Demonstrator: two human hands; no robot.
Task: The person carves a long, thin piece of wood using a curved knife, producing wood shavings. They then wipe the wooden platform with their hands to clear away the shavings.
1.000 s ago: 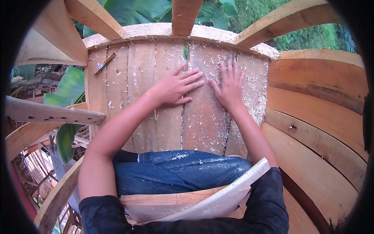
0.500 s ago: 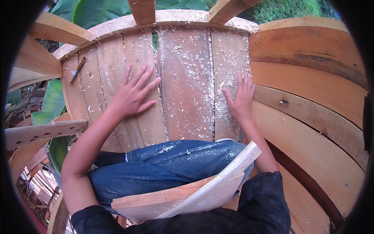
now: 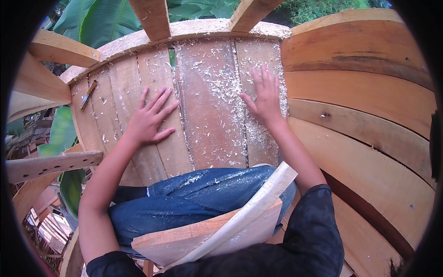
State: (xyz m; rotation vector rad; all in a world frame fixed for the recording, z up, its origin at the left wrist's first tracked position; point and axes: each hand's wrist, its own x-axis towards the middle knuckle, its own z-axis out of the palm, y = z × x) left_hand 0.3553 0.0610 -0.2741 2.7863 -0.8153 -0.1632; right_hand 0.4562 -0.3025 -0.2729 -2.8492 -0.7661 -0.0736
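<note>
My left hand point(image 3: 151, 117) lies flat with spread fingers on the plank floor point(image 3: 205, 143), left of a dark seam between boards. Holding nothing, my right hand point(image 3: 265, 99) rests palm down on the right-hand plank, its fingers stretched forward and the thumb apart. Pale curled wood shavings point(image 3: 226, 92) are scattered over the boards, thickest between the middle board and my right hand. My bent legs in blue trousers point(image 3: 184, 194) carry shavings too. Across my lap area stands a wooden piece point(image 3: 203, 228) with a long pale strip point(image 3: 244, 207) slanting over it.
A slim brown-handled tool, perhaps a brush point(image 3: 88, 94), lies on the far-left plank. Curved side planks point(image 3: 360, 104) rise at right. A curved beam point(image 3: 198, 31) with upright timbers point(image 3: 151, 18) borders the far side. A board with holes point(image 3: 53, 166) juts in at left.
My right hand has slid forward and a little left over the shavings, its arm reaching farther out. My left hand stays flat on nearly the same spot. The whole view has shifted slightly.
</note>
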